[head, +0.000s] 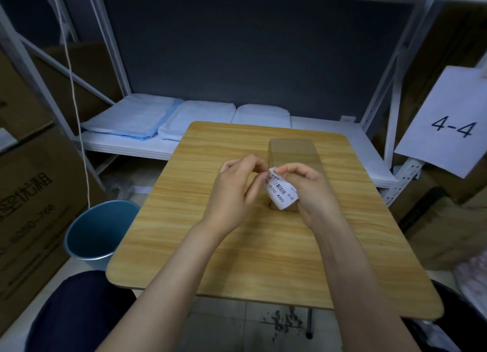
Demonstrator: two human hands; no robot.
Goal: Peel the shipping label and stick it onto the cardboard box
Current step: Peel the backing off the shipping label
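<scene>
A small white shipping label (280,192) with a barcode and printed text is held up above the wooden table (210,246), just in front of the cardboard box. My left hand (235,191) pinches the label's upper left corner. My right hand (308,188) grips its right side, thumb and forefinger at the top edge. The brown cardboard box (292,151) stands on the table right behind my hands, its top sealed with clear tape; its near side is partly hidden by the label and my right hand.
A blue bin (97,233) stands on the floor left of the table. White shelving with folded cloths (163,117) runs behind. Large cartons (29,193) are stacked at left. A sheet marked 4-4 (450,125) hangs at right.
</scene>
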